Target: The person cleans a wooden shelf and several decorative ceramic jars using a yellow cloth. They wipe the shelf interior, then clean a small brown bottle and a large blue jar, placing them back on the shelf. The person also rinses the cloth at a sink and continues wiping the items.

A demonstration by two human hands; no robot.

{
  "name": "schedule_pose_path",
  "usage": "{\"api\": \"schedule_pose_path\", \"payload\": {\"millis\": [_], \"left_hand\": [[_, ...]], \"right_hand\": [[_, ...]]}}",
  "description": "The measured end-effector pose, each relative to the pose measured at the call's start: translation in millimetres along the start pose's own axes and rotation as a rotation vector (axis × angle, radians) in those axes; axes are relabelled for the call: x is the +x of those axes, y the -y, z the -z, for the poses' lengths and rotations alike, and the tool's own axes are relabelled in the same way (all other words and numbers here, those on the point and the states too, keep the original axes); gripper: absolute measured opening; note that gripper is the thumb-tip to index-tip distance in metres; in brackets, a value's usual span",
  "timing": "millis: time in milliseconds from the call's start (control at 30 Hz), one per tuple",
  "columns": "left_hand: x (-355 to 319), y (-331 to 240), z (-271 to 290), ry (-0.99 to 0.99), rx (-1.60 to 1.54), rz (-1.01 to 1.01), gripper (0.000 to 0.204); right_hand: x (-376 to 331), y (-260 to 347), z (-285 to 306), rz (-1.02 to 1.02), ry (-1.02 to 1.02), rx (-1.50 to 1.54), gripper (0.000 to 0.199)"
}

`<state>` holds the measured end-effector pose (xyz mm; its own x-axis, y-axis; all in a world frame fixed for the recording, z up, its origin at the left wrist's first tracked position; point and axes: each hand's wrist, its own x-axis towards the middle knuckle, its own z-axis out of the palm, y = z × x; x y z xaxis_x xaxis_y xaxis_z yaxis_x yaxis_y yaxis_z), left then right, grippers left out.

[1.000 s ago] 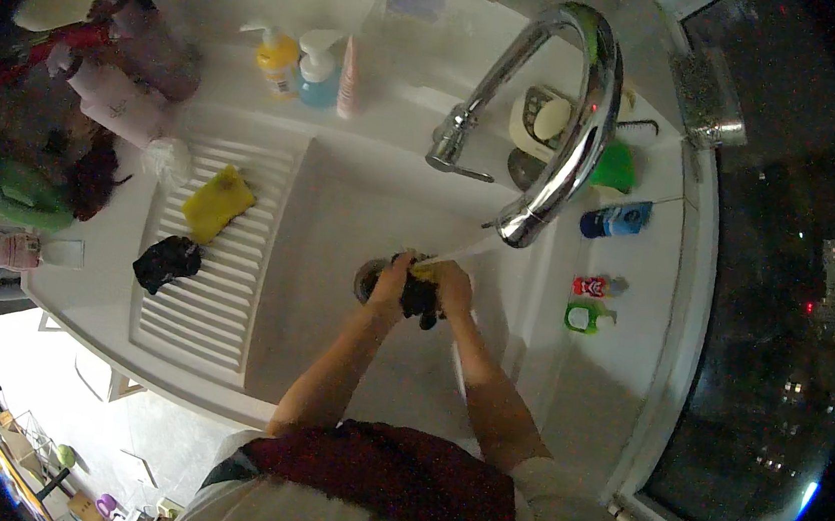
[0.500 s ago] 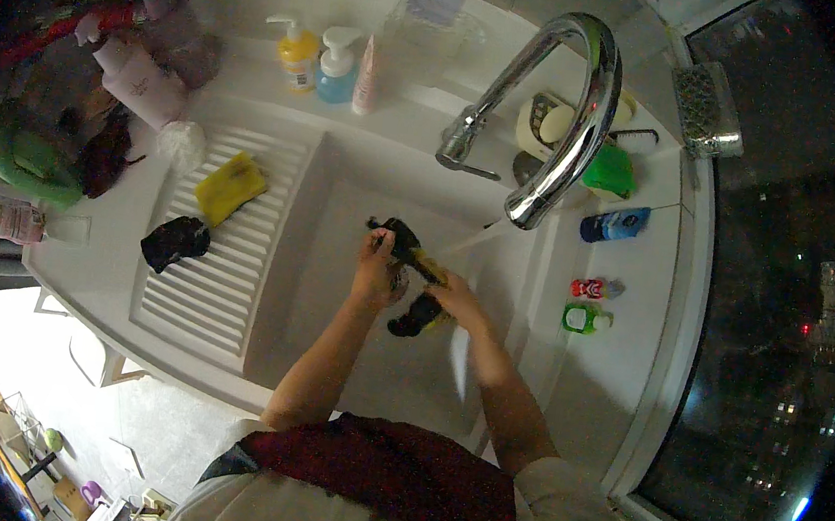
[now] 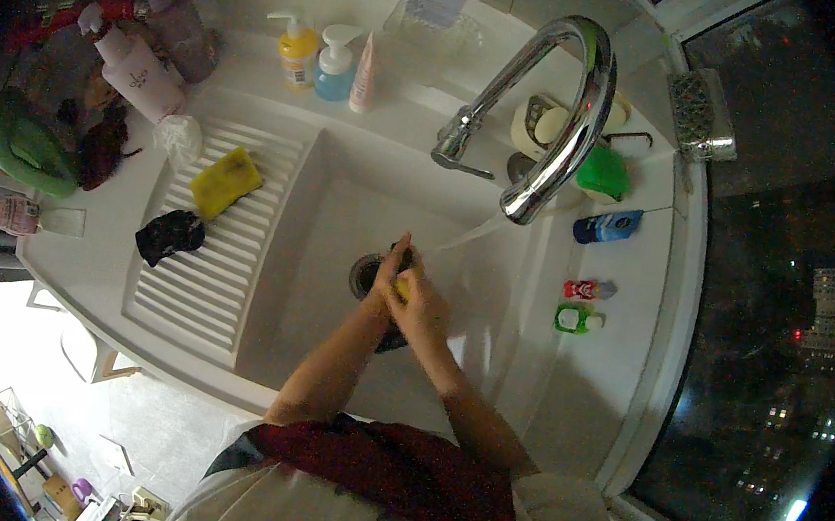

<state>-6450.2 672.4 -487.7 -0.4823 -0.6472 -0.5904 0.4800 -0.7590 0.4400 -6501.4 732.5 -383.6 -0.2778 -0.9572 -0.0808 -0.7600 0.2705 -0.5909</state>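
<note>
Over the white sink basin (image 3: 344, 193), my left hand (image 3: 390, 280) and my right hand (image 3: 422, 308) are pressed together, closed around a wet black-and-yellow sock (image 3: 392, 340). Most of the sock is hidden by my fingers; a bit of yellow shows between the hands and a dark end hangs below them. Beside my left hand is the round drain (image 3: 364, 273). Water runs in a thin stream from the chrome faucet (image 3: 561, 124) toward my hands.
On the ribbed drainboard (image 3: 199, 285) at left lie a yellow sponge (image 3: 226, 183) and a crumpled black cloth (image 3: 169, 237). Pump bottles (image 3: 335, 67) stand along the back ledge. A blue bottle (image 3: 607, 227) and a green bottle (image 3: 578, 319) are on the right ledge.
My hands were apart with the sock stretched between them; now they are pressed together and the sock is bunched up. The drain has come into view beside my left hand.
</note>
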Motion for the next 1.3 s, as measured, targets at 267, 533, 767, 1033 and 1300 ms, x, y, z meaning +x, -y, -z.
{"api": "schedule_pose_path", "payload": {"millis": [267,533,767,1033,1300], "left_hand": [[-19.7,-40.4,-3.3,-0.032,0.162,0.142,0.049],[4.4,13.3,95.2,-0.223,-0.038,0.376,0.057],[56.3,41.2,79.0,0.332,0.624,-0.352,0.062],[19.6,-86.3,9.1,-0.023,-0.139,-0.072,0.032],[-74.8,-111.4,-72.0,0.603,0.771,-0.668,0.073]], "right_hand": [[48.4,-107.3,-35.6,-0.098,0.071,-0.241,0.031],[44.7,-47.9,22.3,-0.286,0.298,0.570,0.045],[13.1,-11.4,56.9,-0.360,0.271,0.741,0.046],[-14.2,-11.8,102.9,-0.123,0.142,0.551,0.037],[40.6,5.0,95.3,-0.028,0.108,0.285,0.036]]}}
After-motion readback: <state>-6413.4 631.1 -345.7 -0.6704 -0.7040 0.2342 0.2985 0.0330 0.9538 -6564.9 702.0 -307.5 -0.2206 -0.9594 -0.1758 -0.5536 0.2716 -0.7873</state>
